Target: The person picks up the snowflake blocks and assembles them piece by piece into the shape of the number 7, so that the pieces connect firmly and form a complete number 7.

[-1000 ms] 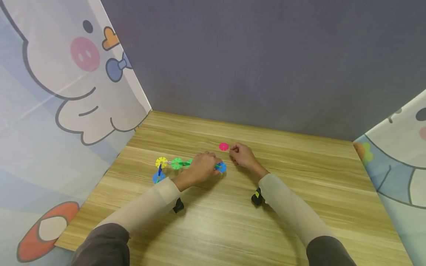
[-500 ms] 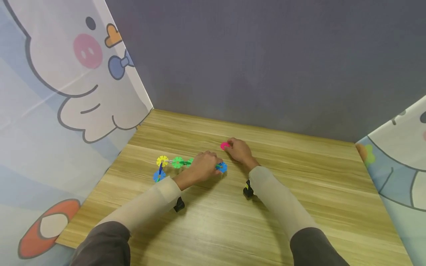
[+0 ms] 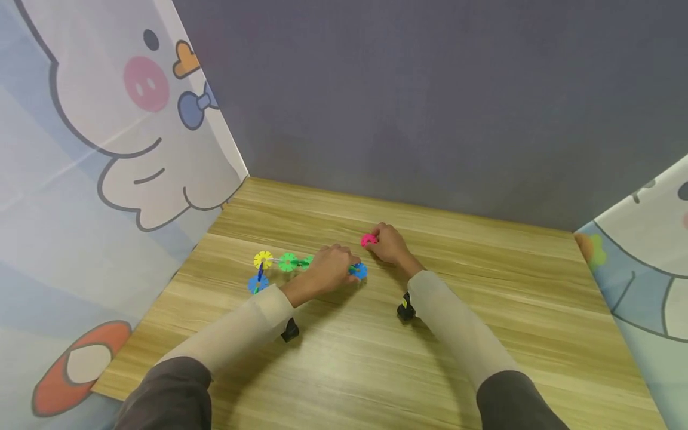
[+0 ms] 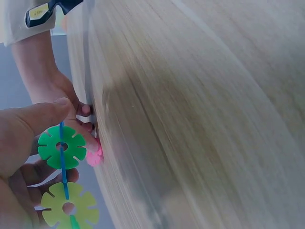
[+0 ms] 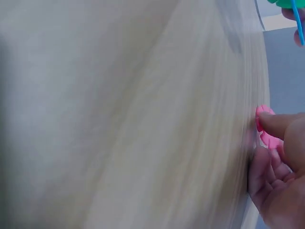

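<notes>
Pink disc (image 3: 368, 240) sits pinched at the fingertips of the right hand (image 3: 391, 245), low over the wooden table (image 3: 484, 334). Just beside it, the left hand (image 3: 329, 269) grips a chain of linked discs (image 3: 287, 263). One pink disc shows; in the chain, one yellow, two green and two blue are visible. Bare wood lies open toward the near and right edges; curtain walls close the left, back and right.

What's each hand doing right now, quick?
Left hand: holding the disc chain.
Right hand: pinching the pink disc.
</notes>
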The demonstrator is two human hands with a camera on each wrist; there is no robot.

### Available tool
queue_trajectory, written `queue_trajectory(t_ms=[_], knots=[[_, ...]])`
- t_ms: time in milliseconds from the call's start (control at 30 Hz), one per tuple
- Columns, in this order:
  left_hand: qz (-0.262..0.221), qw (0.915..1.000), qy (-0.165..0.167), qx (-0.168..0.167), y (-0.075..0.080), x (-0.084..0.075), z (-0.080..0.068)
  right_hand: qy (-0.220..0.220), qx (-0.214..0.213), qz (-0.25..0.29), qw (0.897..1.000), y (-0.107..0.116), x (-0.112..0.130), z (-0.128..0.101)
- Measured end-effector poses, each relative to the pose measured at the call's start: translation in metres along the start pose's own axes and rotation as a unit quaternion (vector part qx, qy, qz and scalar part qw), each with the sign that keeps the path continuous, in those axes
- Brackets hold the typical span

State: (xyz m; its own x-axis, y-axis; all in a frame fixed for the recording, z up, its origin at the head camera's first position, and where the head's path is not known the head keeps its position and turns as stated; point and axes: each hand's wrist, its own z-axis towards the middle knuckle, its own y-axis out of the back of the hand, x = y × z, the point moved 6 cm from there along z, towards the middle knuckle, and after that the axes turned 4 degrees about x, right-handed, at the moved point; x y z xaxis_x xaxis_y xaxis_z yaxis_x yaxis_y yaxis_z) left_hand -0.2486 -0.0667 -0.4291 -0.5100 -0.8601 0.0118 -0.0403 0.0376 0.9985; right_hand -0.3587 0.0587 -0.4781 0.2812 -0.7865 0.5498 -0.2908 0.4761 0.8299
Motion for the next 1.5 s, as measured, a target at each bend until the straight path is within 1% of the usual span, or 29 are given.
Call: queue_trajectory(t_ms=[100, 233, 433, 567, 767, 900, 1133, 1433, 1500], knots=[[-0.002, 1.0, -0.001, -0.001, 0.0, -0.001, 0.001, 0.012, -0.001, 0.018, 1.0, 0.001, -0.003, -0.005], [-0.001, 1.0, -0.001, 0.001, 0.001, -0.002, 0.003, 0.046, -0.01, 0.019, 0.999, 0.003, -0.004, -0.014], [-0.012, 0.9999, -0.004, 0.007, -0.001, -0.005, 0.006, 0.1, -0.022, 0.032, 0.994, 0.005, -0.007, -0.038], [-0.019, 0.9998, -0.005, 0.005, 0.0, -0.006, 0.006, 0.128, -0.017, 0.035, 0.991, 0.007, -0.009, -0.055], [-0.012, 0.9999, -0.008, 0.0, 0.002, -0.008, 0.007, 0.152, -0.024, 0.028, 0.988, 0.011, -0.008, -0.08], [-0.01, 0.9999, -0.007, -0.003, 0.004, -0.009, 0.008, 0.169, -0.027, 0.025, 0.985, 0.01, -0.008, -0.093], [-0.014, 0.9998, -0.011, -0.013, 0.007, -0.012, 0.008, 0.193, -0.032, 0.022, 0.981, 0.008, -0.005, -0.103], [-0.012, 0.9999, -0.008, -0.007, 0.008, -0.015, 0.01, 0.201, -0.05, -0.01, 0.978, 0.011, -0.004, -0.107], [-0.012, 0.9999, -0.007, -0.009, 0.008, -0.016, 0.01, 0.205, -0.054, -0.009, 0.977, 0.013, -0.003, -0.108]])
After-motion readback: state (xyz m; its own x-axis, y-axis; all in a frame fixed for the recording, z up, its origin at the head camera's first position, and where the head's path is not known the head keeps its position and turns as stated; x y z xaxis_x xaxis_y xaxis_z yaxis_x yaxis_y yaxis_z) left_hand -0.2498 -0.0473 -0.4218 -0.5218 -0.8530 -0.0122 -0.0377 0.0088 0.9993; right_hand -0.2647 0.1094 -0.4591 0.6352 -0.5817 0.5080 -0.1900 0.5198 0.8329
